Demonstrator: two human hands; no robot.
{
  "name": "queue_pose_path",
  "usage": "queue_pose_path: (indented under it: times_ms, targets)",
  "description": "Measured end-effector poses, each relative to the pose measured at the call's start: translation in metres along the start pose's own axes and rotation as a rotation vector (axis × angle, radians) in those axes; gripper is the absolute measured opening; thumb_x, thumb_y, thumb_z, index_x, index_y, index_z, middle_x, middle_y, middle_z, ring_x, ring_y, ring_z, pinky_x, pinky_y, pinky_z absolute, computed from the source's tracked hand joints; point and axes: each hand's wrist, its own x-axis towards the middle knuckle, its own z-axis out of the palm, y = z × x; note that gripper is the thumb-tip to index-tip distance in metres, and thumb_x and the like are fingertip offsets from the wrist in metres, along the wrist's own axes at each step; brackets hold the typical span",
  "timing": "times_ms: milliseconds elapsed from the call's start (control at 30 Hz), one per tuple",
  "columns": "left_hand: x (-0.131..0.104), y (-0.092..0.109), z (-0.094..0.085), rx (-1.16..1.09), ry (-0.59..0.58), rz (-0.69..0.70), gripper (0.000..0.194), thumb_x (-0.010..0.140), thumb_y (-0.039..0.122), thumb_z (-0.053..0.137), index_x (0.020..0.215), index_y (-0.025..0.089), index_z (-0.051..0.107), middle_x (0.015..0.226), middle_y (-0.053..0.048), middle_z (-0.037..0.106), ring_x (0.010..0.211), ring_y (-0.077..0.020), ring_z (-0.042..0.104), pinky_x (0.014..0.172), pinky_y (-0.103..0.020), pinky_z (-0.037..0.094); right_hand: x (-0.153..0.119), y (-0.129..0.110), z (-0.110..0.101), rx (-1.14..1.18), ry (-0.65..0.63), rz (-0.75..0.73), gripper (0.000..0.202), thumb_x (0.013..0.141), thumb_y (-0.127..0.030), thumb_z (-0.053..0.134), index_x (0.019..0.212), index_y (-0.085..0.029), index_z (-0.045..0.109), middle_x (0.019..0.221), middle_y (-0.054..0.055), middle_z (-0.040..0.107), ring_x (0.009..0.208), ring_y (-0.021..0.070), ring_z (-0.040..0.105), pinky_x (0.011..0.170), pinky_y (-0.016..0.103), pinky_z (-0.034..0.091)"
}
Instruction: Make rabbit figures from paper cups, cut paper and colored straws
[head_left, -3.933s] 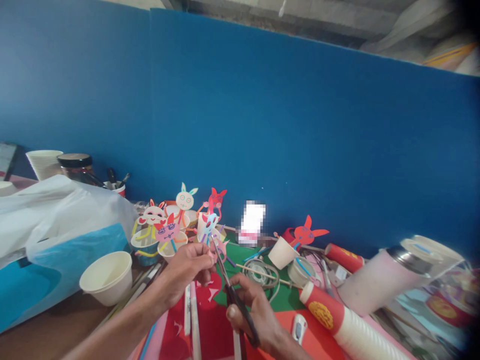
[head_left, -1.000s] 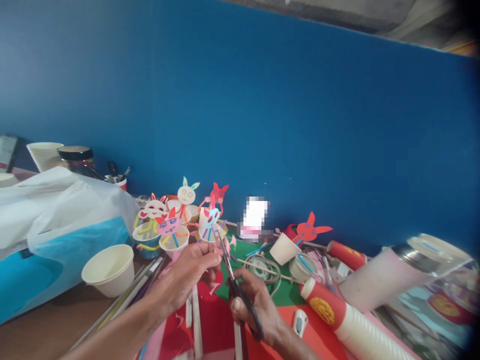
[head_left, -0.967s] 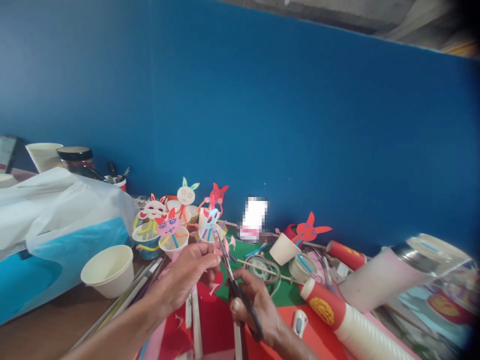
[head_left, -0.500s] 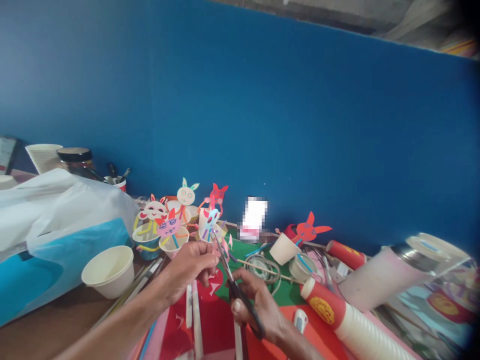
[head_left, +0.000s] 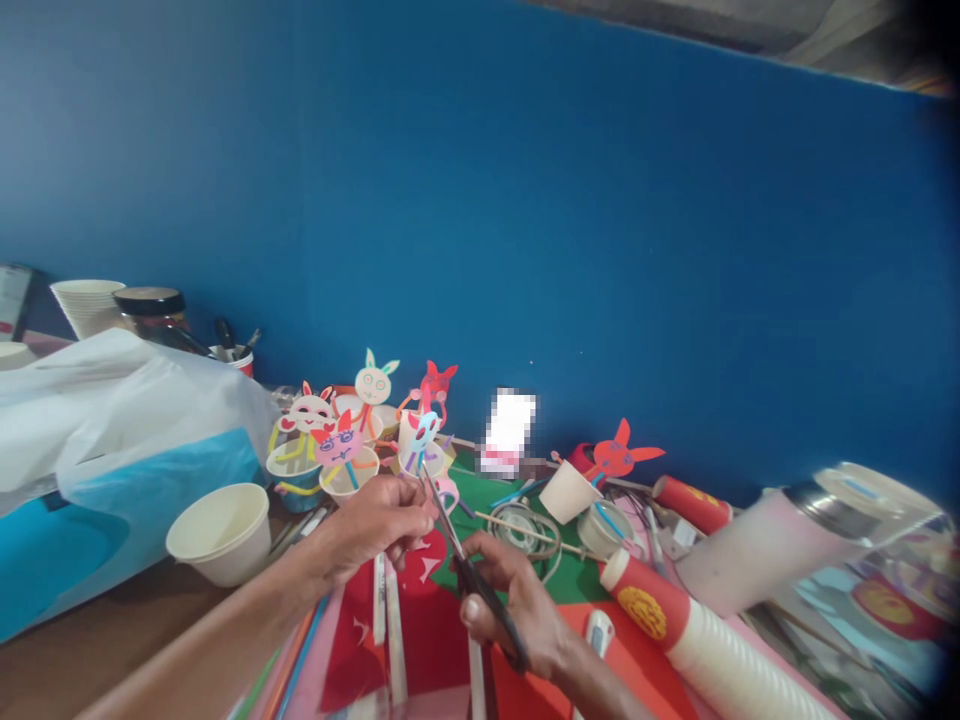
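Observation:
My right hand (head_left: 517, 595) grips a pair of scissors (head_left: 444, 515) by the black handles, with the blades pointing up and away. My left hand (head_left: 386, 518) is pinched on a small pink paper piece (head_left: 448, 492), which shows just behind the blades. The fingers partly hide that paper. The blades look nearly closed and cross close to the left fingertips. Just beyond stand paper cups (head_left: 349, 478) bearing paper animal faces on bent coloured strips, among them a light blue face (head_left: 424, 432) and a pink face with red ears (head_left: 337, 445).
Red paper (head_left: 435, 640) with scraps lies below my hands, on a green sheet (head_left: 566, 590). A tape coil (head_left: 525, 530), a cup with a red rabbit face (head_left: 616, 455), a stack of cups (head_left: 720, 655) and a flask (head_left: 757, 550) lie rightward. An empty bowl (head_left: 221, 535) stands left.
The pink paper has turned between my left fingers, and its pointed tips no longer show beside the blades. Both hands stay in nearly the same place, and the view has shifted slightly.

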Motion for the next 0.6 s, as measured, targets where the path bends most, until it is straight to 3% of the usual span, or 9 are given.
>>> queue_pose_path:
  times_ms: [200,333,467,600]
  targets:
    - [-0.003,-0.001,-0.003,0.028,-0.013,-0.011,0.011,0.067,0.020,0.052,0.057,0.016,0.047,0.043,0.006,0.048,0.034,-0.0063,0.039,0.038,-0.020,0.033,0.000,0.004,0.001,0.003,0.008,0.022,0.037,0.072,-0.046,0.061,0.091,-0.018,0.046,0.056,-0.007,0.040,0.045,0.0062,0.037,0.042,0.017,0.031]
    - [-0.002,0.000,-0.001,0.058,-0.032,-0.024,0.017,0.067,0.021,0.053,0.052,0.017,0.043,0.042,0.006,0.047,0.036,-0.0066,0.040,0.041,-0.021,0.034,0.000,-0.007,-0.003,-0.032,-0.030,-0.029,0.041,0.074,-0.052,0.055,0.094,-0.017,0.045,0.063,-0.004,0.045,0.051,0.0080,0.039,0.047,0.020,0.034]
    - [-0.008,0.011,0.001,0.073,-0.167,-0.036,0.012,0.065,0.018,0.051,0.055,0.017,0.045,0.045,0.006,0.046,0.040,-0.0078,0.042,0.044,-0.022,0.035,-0.001,-0.028,-0.010,-0.106,-0.153,-0.095,0.054,0.076,-0.059,0.047,0.109,-0.016,0.043,0.074,0.001,0.049,0.062,0.0121,0.043,0.056,0.025,0.037]
    - [-0.041,0.036,-0.012,0.163,-0.300,0.012,0.011,0.067,0.021,0.053,0.058,0.017,0.047,0.052,0.004,0.047,0.048,-0.0084,0.039,0.047,-0.022,0.029,-0.005,-0.041,-0.017,-0.166,-0.275,-0.079,0.058,0.076,-0.062,0.043,0.108,-0.014,0.049,0.079,0.004,0.051,0.067,0.0142,0.046,0.059,0.027,0.038]
